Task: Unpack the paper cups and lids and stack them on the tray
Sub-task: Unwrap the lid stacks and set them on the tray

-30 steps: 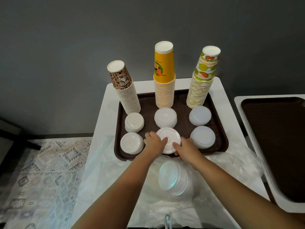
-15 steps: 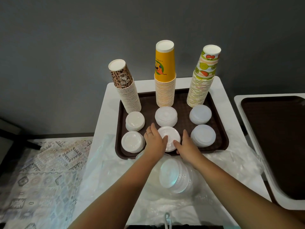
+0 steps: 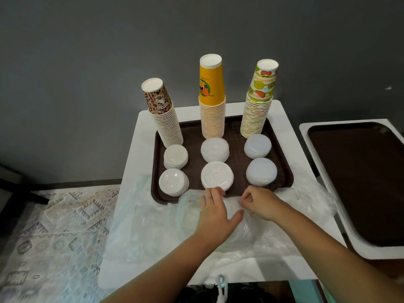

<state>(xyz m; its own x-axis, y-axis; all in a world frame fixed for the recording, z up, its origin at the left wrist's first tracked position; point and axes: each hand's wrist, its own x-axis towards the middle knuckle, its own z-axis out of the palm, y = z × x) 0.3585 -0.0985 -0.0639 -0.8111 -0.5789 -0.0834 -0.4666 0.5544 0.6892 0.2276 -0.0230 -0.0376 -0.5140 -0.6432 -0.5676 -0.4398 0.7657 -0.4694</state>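
Both hands have left the lid stack for the plastic wrap.

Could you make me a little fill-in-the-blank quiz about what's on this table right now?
1. The tray holds ___ tall stacks of paper cups.
2. The middle cup stack has a top cup coloured ___.
3. In front of the cups sit ___ piles of lids, such as the front middle pile.
4. The left hand and right hand are over the clear ___ wrapping, not on the tray.

Missing words: three; yellow; six; plastic
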